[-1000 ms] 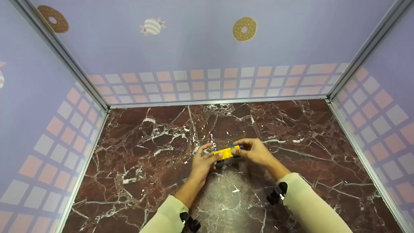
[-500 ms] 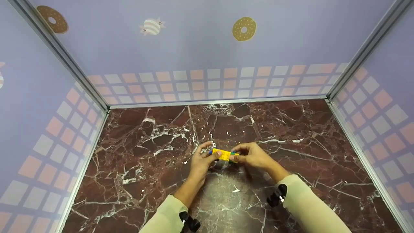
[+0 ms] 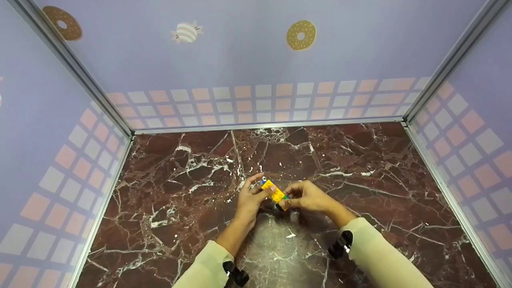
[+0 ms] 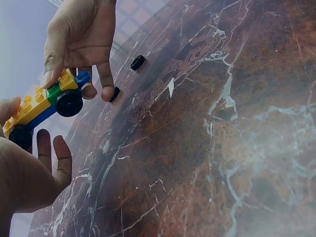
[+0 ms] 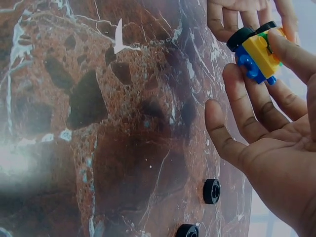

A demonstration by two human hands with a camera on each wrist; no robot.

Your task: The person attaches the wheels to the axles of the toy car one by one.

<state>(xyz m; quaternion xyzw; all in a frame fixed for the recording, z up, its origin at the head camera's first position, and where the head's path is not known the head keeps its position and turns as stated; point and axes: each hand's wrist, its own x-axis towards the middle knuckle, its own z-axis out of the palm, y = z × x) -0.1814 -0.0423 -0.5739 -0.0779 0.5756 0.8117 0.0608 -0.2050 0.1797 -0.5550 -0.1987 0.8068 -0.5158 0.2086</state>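
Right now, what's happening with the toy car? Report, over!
Left hand and right hand holding toy car. Two loose black wheels on table, apparently not in the way.

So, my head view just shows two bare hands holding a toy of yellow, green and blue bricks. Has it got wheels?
Observer: Yes. The left wrist view shows two round black wheels along one side of the brick toy.

Visitor: Nice! And what's beneath that long yellow studded brick?

Observer: From the left wrist, a blue layer shows directly below it.

Visitor: Any spare parts about?

Observer: The right wrist view shows two loose black ring-shaped wheels on the red-brown marble-patterned tabletop.
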